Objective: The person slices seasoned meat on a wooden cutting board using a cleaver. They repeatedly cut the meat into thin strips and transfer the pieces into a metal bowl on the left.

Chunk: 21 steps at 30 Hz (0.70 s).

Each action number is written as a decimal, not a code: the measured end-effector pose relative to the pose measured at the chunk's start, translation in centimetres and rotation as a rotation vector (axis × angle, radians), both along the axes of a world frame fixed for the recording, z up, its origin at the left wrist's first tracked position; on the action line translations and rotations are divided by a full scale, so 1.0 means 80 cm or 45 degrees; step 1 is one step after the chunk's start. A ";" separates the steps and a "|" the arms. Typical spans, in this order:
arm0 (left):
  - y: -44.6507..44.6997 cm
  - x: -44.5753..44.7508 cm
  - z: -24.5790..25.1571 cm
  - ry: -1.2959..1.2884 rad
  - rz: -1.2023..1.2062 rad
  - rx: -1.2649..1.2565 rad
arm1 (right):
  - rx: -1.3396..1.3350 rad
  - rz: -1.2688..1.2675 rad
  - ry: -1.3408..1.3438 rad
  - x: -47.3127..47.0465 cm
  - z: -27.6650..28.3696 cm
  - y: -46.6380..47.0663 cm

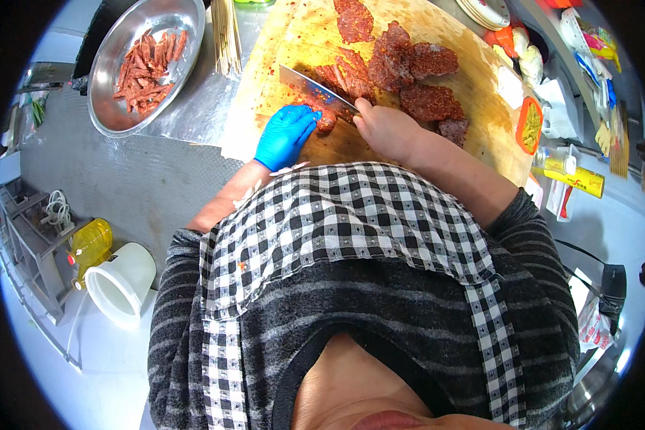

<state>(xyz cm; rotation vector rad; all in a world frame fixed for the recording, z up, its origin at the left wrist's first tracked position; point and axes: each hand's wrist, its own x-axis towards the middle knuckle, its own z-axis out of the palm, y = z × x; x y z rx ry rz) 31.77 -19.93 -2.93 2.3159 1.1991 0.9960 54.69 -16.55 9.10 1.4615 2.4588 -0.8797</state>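
Observation:
My left hand (285,137), in a blue glove, presses its fingers on a small piece of seasoned red meat (327,119) at the near edge of a wooden cutting board (473,70). In my bare right hand (381,126) is the handle of a cleaver (320,92); its wide blade reaches left, just beyond the gloved fingers. Cut meat strips (352,72) lie behind the blade. Several larger chili-coated meat slabs (430,102) are spread over the middle of the board, and another slab (353,21) lies at the far side.
A steel bowl (99,97) of meat strips stands left of the board, beside a bundle of bamboo skewers (226,37). At the board's right edge is an orange-rimmed container (520,126). Stacked plates (484,12) are at the far right. A white bucket (115,285) and an oil jug (92,242) stand lower left.

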 end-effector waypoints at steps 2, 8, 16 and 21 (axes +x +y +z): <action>0.003 0.001 -0.001 -0.074 -0.026 0.047 | -0.019 0.023 -0.012 -0.001 0.002 0.004; 0.008 0.011 0.002 -0.154 -0.066 0.046 | -0.048 0.035 -0.096 -0.019 0.002 0.013; 0.002 0.008 0.002 -0.088 -0.044 0.070 | -0.035 -0.276 0.018 -0.020 -0.024 0.014; 0.001 0.001 0.002 -0.056 0.015 0.044 | -0.051 -0.184 0.022 -0.010 -0.011 0.003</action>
